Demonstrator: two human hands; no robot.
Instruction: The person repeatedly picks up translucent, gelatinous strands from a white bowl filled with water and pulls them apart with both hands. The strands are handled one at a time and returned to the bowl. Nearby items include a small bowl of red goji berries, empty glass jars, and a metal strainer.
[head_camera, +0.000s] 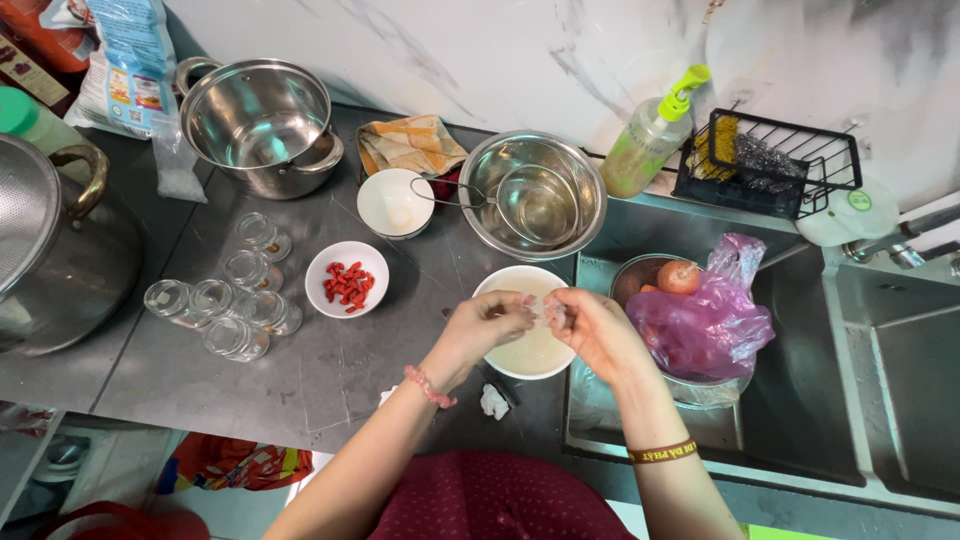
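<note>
White bowl (533, 350) holds pale liquid; small bowl (346, 279) red berries.

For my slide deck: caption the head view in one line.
Both hands, left hand and right hand, pinch a small translucent piece over a round white bowl of pale liquid on a grey steel counter.

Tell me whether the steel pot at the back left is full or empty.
Empty. The steel pot stands upright with no lid, and its bare shiny bottom shows.
</note>
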